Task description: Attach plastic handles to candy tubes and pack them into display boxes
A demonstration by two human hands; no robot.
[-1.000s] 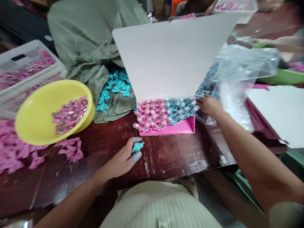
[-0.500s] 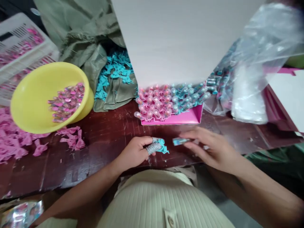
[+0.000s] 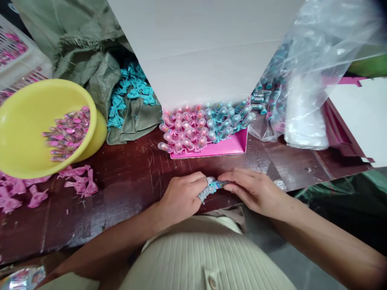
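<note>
My left hand (image 3: 181,197), with grey finger covers, pinches a small teal plastic piece (image 3: 215,186) near the table's front edge. My right hand (image 3: 255,190) meets it from the right, its fingers closed on a small clear capsule tube (image 3: 222,184) pressed against that teal piece. Just behind the hands stands a pink display box (image 3: 229,147) filled with upright pink and teal capsules, its white lid (image 3: 205,52) raised.
A yellow bowl (image 3: 21,121) of pink capsules sits at the left, with pink pieces (image 3: 78,183) scattered beside it. Teal pieces (image 3: 128,88) lie on green cloth behind. A clear plastic bag (image 3: 305,80) of capsules is at the right, white and pink cardboard beyond it.
My right hand came back from the bag at the box's right side with a capsule and joined my left hand. The view tilted down and closer.
</note>
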